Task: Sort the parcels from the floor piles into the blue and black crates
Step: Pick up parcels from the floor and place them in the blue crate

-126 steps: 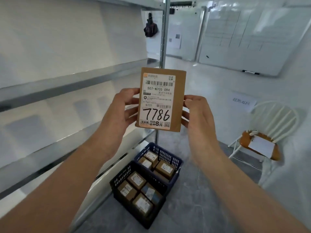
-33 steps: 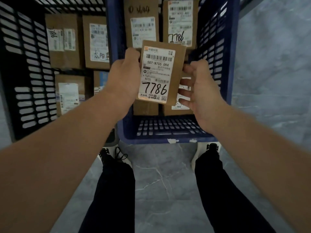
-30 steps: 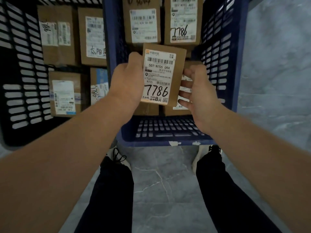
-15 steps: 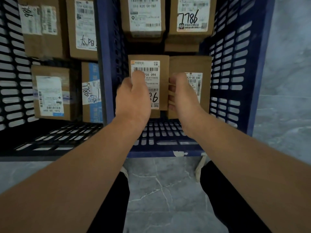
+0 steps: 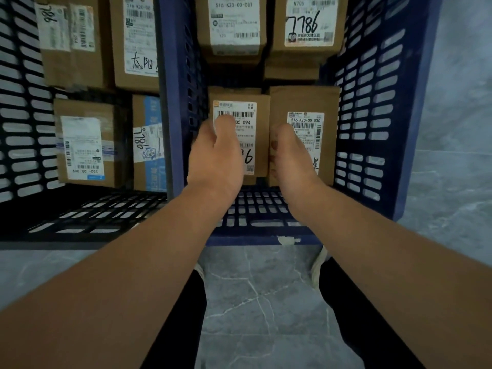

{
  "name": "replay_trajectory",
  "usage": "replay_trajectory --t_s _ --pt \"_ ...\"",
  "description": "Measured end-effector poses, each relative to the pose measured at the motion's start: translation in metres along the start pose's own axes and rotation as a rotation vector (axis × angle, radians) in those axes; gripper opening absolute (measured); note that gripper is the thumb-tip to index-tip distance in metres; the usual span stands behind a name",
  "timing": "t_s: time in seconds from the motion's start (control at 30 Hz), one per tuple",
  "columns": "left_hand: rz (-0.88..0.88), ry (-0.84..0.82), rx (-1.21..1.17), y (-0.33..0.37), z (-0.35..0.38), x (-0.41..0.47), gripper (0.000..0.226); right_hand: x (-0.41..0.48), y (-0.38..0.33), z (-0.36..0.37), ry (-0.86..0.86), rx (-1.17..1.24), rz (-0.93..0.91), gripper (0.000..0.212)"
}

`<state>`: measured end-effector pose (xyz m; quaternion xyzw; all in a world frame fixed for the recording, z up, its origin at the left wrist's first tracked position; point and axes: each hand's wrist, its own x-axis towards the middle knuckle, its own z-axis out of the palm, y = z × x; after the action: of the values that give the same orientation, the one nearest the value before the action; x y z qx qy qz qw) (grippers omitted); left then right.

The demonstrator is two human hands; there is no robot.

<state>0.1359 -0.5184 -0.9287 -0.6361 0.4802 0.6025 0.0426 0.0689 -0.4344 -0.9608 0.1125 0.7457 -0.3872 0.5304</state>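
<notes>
A: From the head camera, where is the parcel [image 5: 259, 129]?

B: It is down inside the blue crate [image 5: 372, 115], on the near left side. Its long side runs away from the person, toward the far wall of the crate.

A: Which way does it face?

B: The white label [image 5: 247, 115] faces up. The bar code is at the far end and the big black number is at the near end, so the words read the right way up for the person.

A: What are the hands doing?

B: The left hand [image 5: 215, 155] holds the parcel's left edge. Its thumb lies on the label and the other fingers curl down the side. The right hand [image 5: 290, 155] is curled too. Its fingertips [image 5: 275, 145] tuck in at the parcel's right edge.

A: What is beside it?

B: Another brown box [image 5: 303, 102] sits right next to it, touching, under the right hand. Two more boxes [image 5: 234, 22] sit at the far end of the crate.

A: And on the left?

B: The black crate [image 5: 24, 123] stands right against the blue one, with brown boxes [image 5: 82, 145] inside. Both crates sit on a grey floor [image 5: 266, 302].
</notes>
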Motion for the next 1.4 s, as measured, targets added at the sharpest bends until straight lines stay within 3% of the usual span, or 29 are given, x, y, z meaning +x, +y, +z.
replay_trajectory --t_s 0.07,0.17,0.43,0.53,0.63,0.7,0.87,1.1,1.2,1.3,1.4 --pt "0.028 -0.004 -0.003 0.010 -0.002 -0.010 0.058 -0.011 -0.011 -0.005 0.010 0.011 0.001 0.033" --pt "0.026 -0.020 0.006 0.029 -0.010 -0.026 0.076 -0.042 -0.038 -0.009 0.016 -0.010 -0.019 0.036" --pt "0.054 -0.132 -0.094 0.122 -0.048 -0.107 0.027 -0.151 -0.125 -0.010 0.023 0.104 -0.119 0.028" --pt "0.154 -0.135 -0.043 0.160 -0.073 -0.145 0.025 -0.201 -0.164 -0.010 0.042 0.142 -0.209 0.031" --pt "0.238 -0.159 -0.018 0.200 -0.104 -0.184 0.029 -0.252 -0.210 -0.007 0.097 0.168 -0.283 0.043" --pt "0.301 -0.158 0.012 0.229 -0.124 -0.211 0.031 -0.287 -0.241 -0.007 0.091 0.176 -0.333 0.035" --pt "0.447 -0.183 0.027 0.308 -0.175 -0.290 0.028 -0.387 -0.310 -0.010 0.083 0.117 -0.526 0.036" --pt "0.683 -0.163 -0.045 0.406 -0.242 -0.412 0.056 -0.536 -0.395 -0.010 0.113 0.134 -0.749 0.025" --pt "0.791 -0.168 -0.066 0.442 -0.274 -0.474 0.061 -0.609 -0.428 -0.012 0.154 0.130 -0.845 0.028" --pt "0.879 -0.178 -0.106 0.474 -0.307 -0.538 0.050 -0.689 -0.451 -0.016 0.167 0.128 -0.950 0.027" --pt "0.957 -0.153 -0.102 0.499 -0.336 -0.606 0.061 -0.764 -0.466 -0.021 0.147 0.087 -1.066 0.033"
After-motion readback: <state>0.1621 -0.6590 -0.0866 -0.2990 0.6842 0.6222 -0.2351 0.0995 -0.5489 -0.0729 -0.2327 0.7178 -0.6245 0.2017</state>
